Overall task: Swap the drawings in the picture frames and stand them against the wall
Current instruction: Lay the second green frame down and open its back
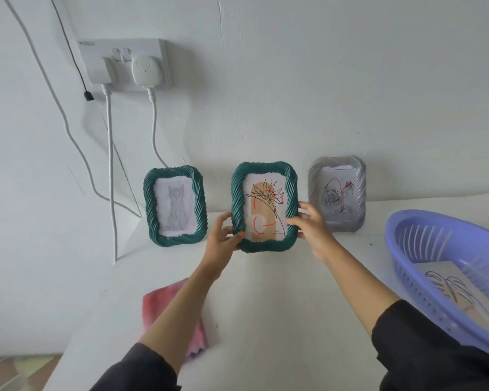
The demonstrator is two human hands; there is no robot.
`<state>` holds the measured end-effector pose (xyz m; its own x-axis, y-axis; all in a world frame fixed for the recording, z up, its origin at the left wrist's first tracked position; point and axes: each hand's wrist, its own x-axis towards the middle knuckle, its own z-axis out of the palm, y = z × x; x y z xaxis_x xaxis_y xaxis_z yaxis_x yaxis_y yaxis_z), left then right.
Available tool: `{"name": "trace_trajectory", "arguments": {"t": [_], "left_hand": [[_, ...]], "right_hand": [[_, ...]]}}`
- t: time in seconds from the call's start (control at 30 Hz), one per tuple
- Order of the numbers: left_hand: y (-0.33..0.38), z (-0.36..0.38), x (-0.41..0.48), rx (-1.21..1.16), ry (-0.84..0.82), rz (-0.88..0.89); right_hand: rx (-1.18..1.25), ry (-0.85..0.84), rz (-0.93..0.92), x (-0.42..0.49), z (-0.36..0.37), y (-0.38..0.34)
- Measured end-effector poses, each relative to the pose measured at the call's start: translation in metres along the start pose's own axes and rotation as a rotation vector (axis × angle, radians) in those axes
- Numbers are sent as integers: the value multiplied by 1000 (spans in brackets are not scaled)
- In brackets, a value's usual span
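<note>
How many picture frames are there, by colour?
Green: 2, the cat frame and the flower frame
Silver: 1, the rose frame
Total: 3

Narrow gaps beside the flower frame (264, 207): cat frame (175, 206) on its left, silver frame (336, 193) on its right.

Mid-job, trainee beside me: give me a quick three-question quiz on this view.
1. True or false: the left hand and right hand both grip the flower frame.
2. Which frame shows a cat? A: left green frame; B: grey frame; C: flower frame.
3. Fill in: a loose drawing lies in the purple ____.
Key: 1 true; 2 A; 3 basket.
</note>
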<state>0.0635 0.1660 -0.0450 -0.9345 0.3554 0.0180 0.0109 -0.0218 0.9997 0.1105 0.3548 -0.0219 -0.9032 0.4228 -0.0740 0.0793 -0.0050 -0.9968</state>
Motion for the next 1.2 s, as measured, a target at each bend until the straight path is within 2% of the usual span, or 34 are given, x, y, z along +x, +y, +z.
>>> {"name": "trace_trajectory", "arguments": {"t": [0.17, 0.27, 0.33, 0.43, 0.6, 0.7, 0.83, 0.93, 1.07, 1.2], "left_hand": [[17, 9, -28, -44, -107, 0], [23, 16, -42, -37, -100, -72], [25, 20, -51, 54, -122, -138], [27, 29, -66, 173, -94, -209], [35, 47, -84, 100, 77, -178], [48, 62, -92, 41, 59, -163], [61, 79, -103, 39, 3, -226], [63, 81, -108, 60, 13, -232], [58, 74, -111, 29, 72, -233], [46, 65, -106, 99, 114, -186]], "right_hand": [[99, -4, -24, -28, -23, -10], [151, -42, -61, -48, -35, -19], [138, -31, -111, -62, -42, -25], [-34, 28, -211, -82, -53, -33], [-405, 55, -286, -107, -59, -45], [-640, 35, -331, -124, -53, -50], [-855, -73, -348, -146, -32, -45], [-903, -133, -343, -154, -15, -42], [-863, -224, -245, -163, -7, -44], [-791, -114, -421, -164, -22, -47]]}}
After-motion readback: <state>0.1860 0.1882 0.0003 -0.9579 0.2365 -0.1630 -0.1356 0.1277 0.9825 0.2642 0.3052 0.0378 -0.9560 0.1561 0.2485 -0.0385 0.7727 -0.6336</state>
